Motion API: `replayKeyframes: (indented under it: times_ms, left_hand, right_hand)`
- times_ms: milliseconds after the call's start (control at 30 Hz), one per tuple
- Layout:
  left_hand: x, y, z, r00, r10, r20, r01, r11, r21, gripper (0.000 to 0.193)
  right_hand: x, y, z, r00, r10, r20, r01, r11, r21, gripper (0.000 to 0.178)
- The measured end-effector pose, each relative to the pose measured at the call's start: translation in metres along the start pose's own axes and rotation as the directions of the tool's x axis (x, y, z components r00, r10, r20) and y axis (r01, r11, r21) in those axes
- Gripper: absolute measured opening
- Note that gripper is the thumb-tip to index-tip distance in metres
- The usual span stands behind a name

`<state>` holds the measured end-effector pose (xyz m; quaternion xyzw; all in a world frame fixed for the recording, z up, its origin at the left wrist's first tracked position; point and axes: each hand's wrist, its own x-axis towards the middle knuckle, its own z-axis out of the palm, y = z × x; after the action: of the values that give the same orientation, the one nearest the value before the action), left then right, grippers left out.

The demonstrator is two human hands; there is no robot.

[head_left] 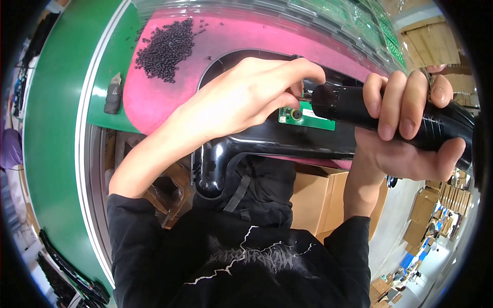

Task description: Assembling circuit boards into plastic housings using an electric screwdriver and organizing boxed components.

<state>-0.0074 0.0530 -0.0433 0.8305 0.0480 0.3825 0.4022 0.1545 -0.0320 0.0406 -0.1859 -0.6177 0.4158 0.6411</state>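
My right hand (400,123) is wrapped round a black electric screwdriver (341,105), which lies nearly level with its tip toward the left. My left hand (251,92) reaches over a glossy black plastic housing (287,145). Its thumb and fingers are pinched together close to the screwdriver's tip, and whatever lies between them is too small to name. Below the tip, inside the housing, sits a green circuit board (321,123) with a round dark part and a white label. The far side of the board is partly hidden by the screwdriver and my left hand.
A heap of small black screws (167,49) lies on the pink mat (146,105). Clear plastic trays (246,9) line the back. A small dark cylinder (112,96) stands on the green tabletop (56,133) at left. An open cardboard box (310,192) sits below the housing.
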Motion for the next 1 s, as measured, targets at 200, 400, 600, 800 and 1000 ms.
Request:
replayKeyframes:
  times_ms: [200, 400, 600, 800, 1000]
  left_hand:
    - [0.002, 0.001, 0.004, 0.990, -0.102, 0.097, 0.113, 0.986, -0.124, 0.049]
    - [-0.001, -0.008, 0.008, 0.983, -0.146, 0.110, 0.145, 0.989, 0.023, 0.051]
    - [-0.002, -0.009, 0.007, 0.989, -0.126, 0.077, 0.122, 0.991, 0.059, 0.046]
    - [-0.001, -0.009, 0.005, 0.990, -0.126, 0.061, 0.127, 0.992, -0.012, 0.049]
    - [-0.005, -0.011, 0.004, 0.992, -0.127, -0.005, 0.127, 0.992, -0.009, 0.050]
  right_hand:
    - [-0.007, 0.007, -0.007, 0.999, 0.007, 0.044, -0.007, 1.000, 0.012, 0.045]
    - [-0.021, 0.012, 0.012, 0.957, 0.178, -0.227, -0.214, 0.966, -0.144, 0.046]
    - [-0.023, 0.015, 0.015, 0.954, 0.187, -0.236, -0.232, 0.956, -0.182, 0.046]
    - [-0.021, 0.021, 0.020, 0.950, 0.198, -0.242, -0.251, 0.945, -0.209, 0.045]
    - [-0.011, 0.028, 0.024, 0.946, 0.261, -0.192, -0.311, 0.897, -0.313, 0.045]
